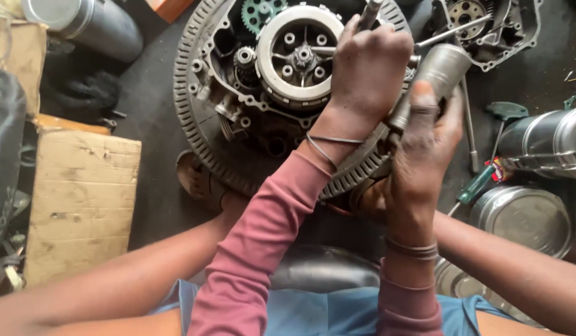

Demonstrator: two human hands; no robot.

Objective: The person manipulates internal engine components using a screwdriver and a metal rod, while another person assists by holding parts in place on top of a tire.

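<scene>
- Head view, the engine: an opened motorcycle engine case is seen lying on a dark floor inside a ribbed tyre-like ring, with the round clutch pack exposed near the top centre and a green sprocket just above it.
- Head view, left hand: the left hand is closed in a fist around a thin steel rod or punch, which is held upright just to the right of the clutch pack; the tip itself is hidden behind the fingers, so its seat cannot be told.
- Head view, right hand: the right hand is wrapped around a grey metal cylinder, gripped like a hammer and held just beside the left fist, nearly touching it.
- Head view, doing it well: the rod would best be kept square to its seat and steady, with the knuckles kept clear of the cylinder's face; short, controlled taps are judged safer than heavy blows, since a glancing strike could slip onto the clutch plates or the fist.
- Head view, surroundings: a green-handled screwdriver and a long bar lie to the right near steel containers; a cardboard box stands well apart on the left.
</scene>
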